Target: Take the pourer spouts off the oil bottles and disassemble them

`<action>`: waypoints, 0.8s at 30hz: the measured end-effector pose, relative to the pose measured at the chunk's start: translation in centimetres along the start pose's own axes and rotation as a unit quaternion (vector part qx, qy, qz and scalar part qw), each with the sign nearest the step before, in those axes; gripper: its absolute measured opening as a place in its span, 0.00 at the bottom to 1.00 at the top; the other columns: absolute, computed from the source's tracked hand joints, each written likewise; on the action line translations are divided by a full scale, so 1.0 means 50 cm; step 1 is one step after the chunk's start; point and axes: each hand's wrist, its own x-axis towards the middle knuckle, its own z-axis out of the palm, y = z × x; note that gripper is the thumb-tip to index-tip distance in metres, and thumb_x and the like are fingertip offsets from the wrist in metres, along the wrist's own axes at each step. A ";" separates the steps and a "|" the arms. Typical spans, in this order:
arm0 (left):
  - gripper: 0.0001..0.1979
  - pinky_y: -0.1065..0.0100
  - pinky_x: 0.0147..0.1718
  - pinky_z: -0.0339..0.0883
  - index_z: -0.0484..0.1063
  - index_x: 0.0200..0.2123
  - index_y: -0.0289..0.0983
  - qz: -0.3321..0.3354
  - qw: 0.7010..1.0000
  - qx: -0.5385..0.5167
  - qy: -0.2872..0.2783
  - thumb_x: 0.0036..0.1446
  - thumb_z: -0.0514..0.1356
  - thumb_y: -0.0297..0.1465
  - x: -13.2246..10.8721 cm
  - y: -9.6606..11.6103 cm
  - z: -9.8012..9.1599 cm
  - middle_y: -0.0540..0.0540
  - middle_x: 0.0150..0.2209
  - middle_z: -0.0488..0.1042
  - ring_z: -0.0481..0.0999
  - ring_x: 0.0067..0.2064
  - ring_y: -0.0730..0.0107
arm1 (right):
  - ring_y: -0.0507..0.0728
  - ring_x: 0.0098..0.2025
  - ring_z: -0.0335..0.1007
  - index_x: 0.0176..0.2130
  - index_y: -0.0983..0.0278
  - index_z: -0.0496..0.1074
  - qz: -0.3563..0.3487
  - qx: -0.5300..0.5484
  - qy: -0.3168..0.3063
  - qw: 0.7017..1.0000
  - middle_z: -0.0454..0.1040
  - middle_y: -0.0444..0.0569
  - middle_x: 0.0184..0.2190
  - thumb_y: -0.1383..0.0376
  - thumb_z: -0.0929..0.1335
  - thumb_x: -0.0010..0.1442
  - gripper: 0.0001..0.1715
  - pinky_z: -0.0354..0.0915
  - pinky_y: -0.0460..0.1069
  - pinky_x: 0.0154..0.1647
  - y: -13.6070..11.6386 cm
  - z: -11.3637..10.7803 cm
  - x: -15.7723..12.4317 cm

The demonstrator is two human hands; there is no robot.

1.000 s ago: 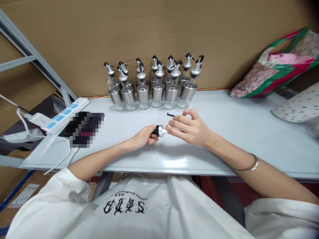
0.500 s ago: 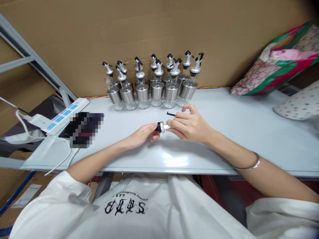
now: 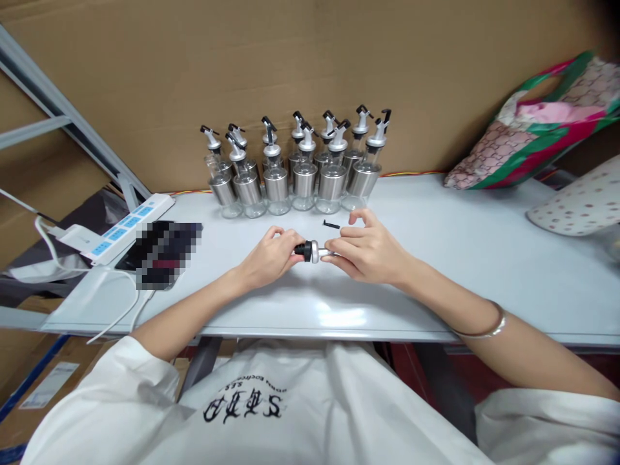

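Between my hands, above the table, lies a silver pour spout (image 3: 315,252) with a black ribbed stopper, held sideways. My left hand (image 3: 271,256) pinches the black stopper end. Fingers of my right hand (image 3: 371,250) are closed round the silver nozzle end and hide its tip. A small black lever piece (image 3: 331,225) shows just beyond the right fingers; whether it touches them I cannot tell. Behind stand several glass bottles with steel sleeves (image 3: 304,179), most topped with similar silver spouts and black levers. The leftmost front bottle (image 3: 223,188) has an uncovered glass neck.
On the left of the table (image 3: 436,258) are a white power strip (image 3: 130,227), a charger cable (image 3: 123,272) and a blurred-out dark device (image 3: 167,255). A patterned bag (image 3: 513,142) and a white dotted object (image 3: 576,200) are at the right. Cardboard (image 3: 310,51) rises behind.
My left hand has shifted its grip back toward the stopper's end, so more of the black ribbed part shows. My right hand stays on the nozzle. The view has shifted slightly.
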 end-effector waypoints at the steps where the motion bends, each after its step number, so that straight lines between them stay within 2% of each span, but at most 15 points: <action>1: 0.10 0.63 0.41 0.60 0.60 0.41 0.36 0.004 1.000 0.014 0.011 0.66 0.44 0.34 -0.002 -0.007 -0.001 0.44 0.36 0.73 0.70 0.35 0.67 | 0.51 0.21 0.58 0.29 0.64 0.68 0.004 0.009 -0.002 1.000 0.66 0.42 0.16 0.60 0.58 0.67 0.19 0.55 0.52 0.39 0.002 0.001 -0.001; 3: 0.07 0.62 0.43 0.60 0.59 0.43 0.36 -0.018 0.999 0.039 0.027 0.65 0.47 0.31 -0.007 -0.026 -0.006 0.44 0.37 0.73 0.71 0.36 0.67 | 0.51 0.21 0.59 0.29 0.64 0.67 0.017 0.029 -0.004 0.999 0.67 0.42 0.17 0.60 0.57 0.68 0.20 0.56 0.51 0.38 0.007 0.003 -0.002; 6: 0.08 0.61 0.45 0.59 0.61 0.45 0.35 -0.113 0.991 0.063 0.017 0.62 0.50 0.27 -0.014 -0.058 -0.018 0.43 0.40 0.73 0.71 0.37 0.67 | 0.52 0.22 0.61 0.32 0.65 0.67 0.045 0.042 0.017 0.998 0.71 0.44 0.21 0.61 0.57 0.68 0.18 0.56 0.51 0.39 0.019 0.004 -0.004; 8: 0.11 0.61 0.46 0.58 0.63 0.46 0.35 -0.173 0.982 0.078 -0.018 0.61 0.50 0.25 -0.018 -0.078 -0.024 0.42 0.42 0.72 0.72 0.38 0.67 | 0.52 0.23 0.61 0.34 0.65 0.67 0.062 0.041 0.033 0.997 0.73 0.45 0.23 0.62 0.57 0.68 0.16 0.56 0.51 0.39 0.024 0.004 -0.004; 11: 0.15 0.59 0.49 0.57 0.66 0.48 0.35 -0.220 0.967 0.103 -0.082 0.59 0.49 0.23 -0.021 -0.098 -0.025 0.41 0.46 0.71 0.71 0.45 0.63 | 0.52 0.23 0.61 0.35 0.65 0.67 0.064 0.043 0.047 0.996 0.73 0.45 0.24 0.63 0.57 0.68 0.14 0.56 0.51 0.39 0.027 0.005 -0.005; 14: 0.16 0.57 0.49 0.57 0.67 0.49 0.35 -0.237 0.952 0.139 -0.132 0.59 0.48 0.23 -0.019 -0.102 -0.015 0.39 0.47 0.70 0.71 0.46 0.60 | 0.52 0.23 0.62 0.35 0.65 0.67 0.062 0.044 0.036 0.996 0.74 0.45 0.24 0.63 0.57 0.68 0.14 0.55 0.51 0.40 0.025 0.006 -0.006; 17: 0.19 0.54 0.50 0.56 0.68 0.50 0.35 -0.236 0.942 0.179 -0.156 0.59 0.46 0.22 -0.015 -0.094 -0.002 0.37 0.48 0.69 0.72 0.44 0.59 | 0.52 0.24 0.62 0.35 0.65 0.68 0.077 0.048 0.006 0.996 0.74 0.45 0.24 0.62 0.57 0.68 0.15 0.55 0.52 0.41 0.025 0.007 -0.008; 21: 0.25 0.55 0.49 0.58 0.61 0.57 0.34 -0.232 0.944 0.168 -0.163 0.56 0.48 0.21 -0.012 -0.081 0.011 0.36 0.50 0.65 0.71 0.47 0.58 | 0.53 0.24 0.63 0.35 0.64 0.68 0.087 0.054 -0.017 0.995 0.74 0.46 0.24 0.61 0.57 0.68 0.16 0.55 0.52 0.42 0.024 0.007 -0.008; 24: 0.23 0.57 0.49 0.59 0.60 0.58 0.35 -0.233 0.954 0.123 -0.144 0.59 0.48 0.25 -0.016 -0.082 0.019 0.37 0.51 0.65 0.69 0.49 0.58 | 0.52 0.24 0.63 0.35 0.65 0.68 0.073 0.052 -0.007 0.996 0.73 0.46 0.23 0.62 0.57 0.68 0.16 0.55 0.52 0.42 0.022 0.006 -0.006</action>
